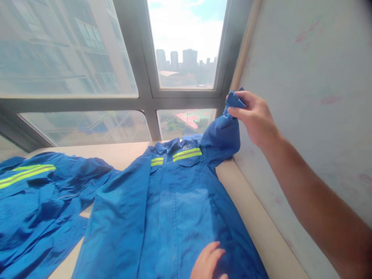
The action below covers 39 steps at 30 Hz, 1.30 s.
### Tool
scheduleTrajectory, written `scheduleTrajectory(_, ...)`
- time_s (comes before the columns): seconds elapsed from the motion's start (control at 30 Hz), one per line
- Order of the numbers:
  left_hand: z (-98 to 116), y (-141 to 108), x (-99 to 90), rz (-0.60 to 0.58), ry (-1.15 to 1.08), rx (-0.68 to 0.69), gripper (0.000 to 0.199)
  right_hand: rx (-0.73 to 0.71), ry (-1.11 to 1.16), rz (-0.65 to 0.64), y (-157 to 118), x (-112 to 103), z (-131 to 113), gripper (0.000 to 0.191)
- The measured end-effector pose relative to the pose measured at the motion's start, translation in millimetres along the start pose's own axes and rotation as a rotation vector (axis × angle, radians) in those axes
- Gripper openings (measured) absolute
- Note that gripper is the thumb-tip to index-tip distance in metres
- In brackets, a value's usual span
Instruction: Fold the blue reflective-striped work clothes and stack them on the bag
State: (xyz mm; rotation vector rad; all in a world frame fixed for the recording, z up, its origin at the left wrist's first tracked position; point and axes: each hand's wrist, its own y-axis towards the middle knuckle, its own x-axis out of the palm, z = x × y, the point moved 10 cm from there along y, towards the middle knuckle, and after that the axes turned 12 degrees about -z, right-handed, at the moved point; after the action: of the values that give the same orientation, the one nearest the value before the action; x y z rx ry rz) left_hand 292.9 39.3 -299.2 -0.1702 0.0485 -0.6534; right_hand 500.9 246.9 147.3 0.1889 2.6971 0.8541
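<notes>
A blue work jacket (174,201) with yellow-green reflective strips across the chest lies front up on the pale sill. My right hand (251,112) pinches the cuff of one jacket sleeve (222,137) and holds it raised beside the wall, so the sleeve bunches and bends above the shoulder. Low in the view, my left hand (207,261) is over the lower front of the jacket, fingers apart and partly cut off by the bottom edge. Whether it presses on the cloth I cannot tell. The other sleeve lies along the jacket's left side.
A second blue garment (31,205) with a reflective strip lies crumpled at the left, touching the jacket's sleeve. Behind the pale sill (95,149) stand grey-framed windows (186,95). A wallpapered wall (314,97) rises close on the right.
</notes>
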Motion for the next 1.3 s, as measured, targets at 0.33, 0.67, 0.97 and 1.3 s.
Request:
scheduleTrajectory(0.33, 45, -8, -77.2, 0.346, -0.929, -0.307, 0.05, 0.372, -0.115, -0.643, -327, 192, 74, 0.027)
scheduleTrajectory(0.67, 88, 8, -77.9, 0.214, -0.742, -0.175, 0.086, 0.982, 0.659, 0.046, -393, 113, 197, 0.05)
scheduleTrajectory(0.97, 75, -26, -70.9, 0.222, -0.921, -0.177, 0.086, 0.912, 1.12, 0.096, -302, 136, 248, 0.043)
scheduleTrajectory(1.3, 22, -56, -77.0, 0.365, -0.621, -0.375, 0.088, 0.82, 1.141, 0.138, -209, 94, 296, 0.032)
